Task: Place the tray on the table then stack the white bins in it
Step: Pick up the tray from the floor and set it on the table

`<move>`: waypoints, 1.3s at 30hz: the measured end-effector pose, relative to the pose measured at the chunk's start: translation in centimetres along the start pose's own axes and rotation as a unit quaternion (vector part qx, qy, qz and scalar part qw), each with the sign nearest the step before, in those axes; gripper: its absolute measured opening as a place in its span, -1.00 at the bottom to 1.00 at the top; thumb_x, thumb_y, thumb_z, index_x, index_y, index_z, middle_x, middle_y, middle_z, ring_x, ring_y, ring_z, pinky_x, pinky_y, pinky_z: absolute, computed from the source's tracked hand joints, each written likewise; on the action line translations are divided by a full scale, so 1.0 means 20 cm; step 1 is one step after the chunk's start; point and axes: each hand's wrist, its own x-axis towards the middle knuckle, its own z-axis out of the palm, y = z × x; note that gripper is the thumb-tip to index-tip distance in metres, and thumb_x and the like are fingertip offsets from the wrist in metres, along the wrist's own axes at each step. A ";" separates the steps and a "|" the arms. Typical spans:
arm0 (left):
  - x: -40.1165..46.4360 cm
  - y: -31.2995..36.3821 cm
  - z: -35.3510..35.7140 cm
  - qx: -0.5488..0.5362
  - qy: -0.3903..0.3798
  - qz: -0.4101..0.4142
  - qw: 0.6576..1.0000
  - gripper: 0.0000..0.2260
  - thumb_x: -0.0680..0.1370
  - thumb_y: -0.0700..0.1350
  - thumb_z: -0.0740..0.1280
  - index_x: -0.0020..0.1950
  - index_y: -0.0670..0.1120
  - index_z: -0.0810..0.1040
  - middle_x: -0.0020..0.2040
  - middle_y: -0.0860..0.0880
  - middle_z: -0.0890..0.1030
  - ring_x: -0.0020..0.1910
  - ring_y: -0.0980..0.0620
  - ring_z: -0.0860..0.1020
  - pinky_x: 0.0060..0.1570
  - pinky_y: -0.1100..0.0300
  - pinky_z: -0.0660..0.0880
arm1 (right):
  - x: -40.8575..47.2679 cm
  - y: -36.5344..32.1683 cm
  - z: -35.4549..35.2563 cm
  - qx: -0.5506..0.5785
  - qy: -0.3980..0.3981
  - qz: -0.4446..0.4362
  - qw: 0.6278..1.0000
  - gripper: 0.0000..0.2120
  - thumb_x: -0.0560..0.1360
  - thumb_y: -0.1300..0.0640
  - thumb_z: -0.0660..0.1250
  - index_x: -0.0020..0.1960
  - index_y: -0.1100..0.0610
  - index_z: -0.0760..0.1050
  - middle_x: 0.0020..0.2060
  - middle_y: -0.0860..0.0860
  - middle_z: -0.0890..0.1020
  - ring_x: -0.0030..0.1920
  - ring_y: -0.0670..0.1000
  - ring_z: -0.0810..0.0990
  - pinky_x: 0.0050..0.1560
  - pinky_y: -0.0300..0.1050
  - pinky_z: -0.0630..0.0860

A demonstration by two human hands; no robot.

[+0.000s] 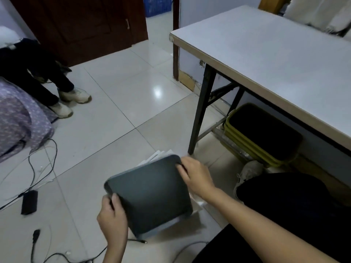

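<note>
A: Where are we with the tray (150, 194)?

B: We have it in both hands, low over the floor (114, 103). Our left hand (112, 218) has its grip curled round the near left corner, and our right hand (196, 176) has its grip pinching the far right corner. It sits tilted, dark face toward us.

A: And the white bins (161, 154)?

B: Only their white edges show, poking out from behind and beneath the tray, down on the floor. We cannot tell how many there are.

A: So nothing is on the bench (275, 59) yet?

B: Not as far as we can see; it stands up to our right, well apart from the tray. We judge that the first step is only begun: the tray has to go up onto the bench, and then all the stacking of bins inside it is left.
</note>
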 end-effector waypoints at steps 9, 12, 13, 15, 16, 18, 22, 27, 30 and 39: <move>0.47 1.13 0.13 -0.118 -0.048 0.040 0.991 -0.73 0.65 -0.07 0.07 -0.05 -0.22 0.44 -0.09 -0.18 0.50 -0.09 -0.09 0.42 -0.11 0.13 0.29 | 0.10 -0.05 -0.58 0.196 0.128 0.070 0.970 -0.71 0.62 0.07 0.10 0.32 0.09 0.30 0.08 0.04 0.61 0.07 0.08 0.60 0.07 0.08 0.54; 0.56 1.57 0.19 -0.153 -0.123 0.072 0.978 -0.70 0.64 -0.07 0.09 0.12 -0.25 0.49 0.11 -0.21 0.56 0.10 -0.14 0.51 0.06 0.10 0.41 | 0.14 -0.02 -0.87 0.199 0.199 0.090 0.955 -0.68 0.63 0.18 0.08 0.37 0.12 0.33 0.04 0.03 0.62 0.05 0.11 0.62 0.05 -0.03 0.53; 0.56 1.71 0.20 -0.164 -0.163 0.085 0.969 -0.75 0.63 -0.09 0.11 0.12 -0.22 0.49 0.07 -0.17 0.56 0.08 -0.10 0.52 0.00 0.16 0.42 | 0.16 -0.01 -0.98 0.202 0.225 0.098 0.948 -0.66 0.63 0.22 0.08 0.38 0.14 0.33 0.05 0.05 0.61 0.08 0.12 0.61 0.02 -0.13 0.48; 0.49 1.99 0.22 -0.191 -0.231 0.124 0.946 -0.87 0.59 -0.19 0.16 0.07 -0.15 0.46 -0.09 -0.08 0.54 -0.11 -0.03 0.52 -0.28 0.28 0.44 | 0.17 -0.01 -1.23 0.207 0.257 0.114 0.937 -0.62 0.62 0.24 0.06 0.43 0.13 0.27 0.13 0.08 0.58 0.10 0.09 0.56 0.00 -0.22 0.39; 0.44 2.12 0.23 -0.196 -0.255 0.149 0.935 -0.85 0.57 -0.24 0.17 0.09 -0.13 0.46 -0.11 -0.06 0.54 -0.22 0.03 0.52 -0.38 0.30 0.43 | 0.17 -0.01 -1.36 0.210 0.267 0.125 0.932 -0.59 0.62 0.23 0.04 0.46 0.09 0.24 0.15 0.06 0.55 0.08 0.06 0.53 0.01 -0.23 0.36; 0.33 2.34 0.23 -0.191 -0.299 0.204 0.913 -0.75 0.54 -0.28 0.18 0.19 -0.12 0.45 -0.03 -0.05 0.57 -0.26 0.13 0.49 -0.35 0.30 0.41 | 0.16 0.00 -1.60 0.225 0.295 0.147 0.917 -0.55 0.61 0.23 0.01 0.49 0.03 0.19 0.11 0.00 0.48 0.05 0.01 0.46 0.02 -0.21 0.33; 0.05 2.68 0.28 -0.178 -0.366 0.270 0.873 -0.69 0.58 -0.23 0.15 0.32 -0.08 0.36 0.09 -0.08 0.52 -0.14 0.02 0.51 -0.15 0.16 0.42 | 0.07 0.08 -2.07 0.238 0.357 0.179 0.885 -0.51 0.55 0.28 0.02 0.46 0.03 0.24 0.18 0.03 0.50 0.09 0.07 0.49 0.07 -0.11 0.43; -0.32 3.04 0.39 -0.124 -0.481 0.300 0.814 -0.80 0.58 -0.28 0.14 0.18 -0.16 0.43 -0.02 -0.11 0.56 -0.15 -0.02 0.53 -0.25 0.15 0.46 | -0.23 0.29 -2.51 0.233 0.392 0.256 0.853 -0.65 0.50 0.19 0.17 0.28 0.10 0.40 0.07 0.06 0.54 0.00 0.08 0.52 -0.26 -0.16 0.39; -0.58 3.17 0.49 -0.080 -0.521 0.323 0.786 -0.84 0.60 -0.28 0.13 0.11 -0.16 0.46 -0.15 -0.07 0.54 -0.16 -0.03 0.51 -0.23 0.15 0.45 | -0.45 0.42 -2.68 0.231 0.427 0.291 0.824 -0.67 0.47 0.27 0.16 0.22 0.15 0.47 0.02 0.10 0.58 -0.09 0.07 0.54 -0.35 -0.20 0.38; -1.24 3.13 0.89 -0.062 -0.592 0.228 0.770 -0.86 0.53 -0.29 0.14 -0.19 -0.21 0.44 -0.17 -0.19 0.49 -0.33 -0.08 0.44 -0.33 0.19 0.33 | -1.03 0.79 -2.74 0.220 0.462 0.463 0.723 -0.67 0.50 0.31 0.23 -0.41 0.15 0.30 -0.14 0.17 0.47 -0.14 0.04 0.44 -0.40 -0.19 0.22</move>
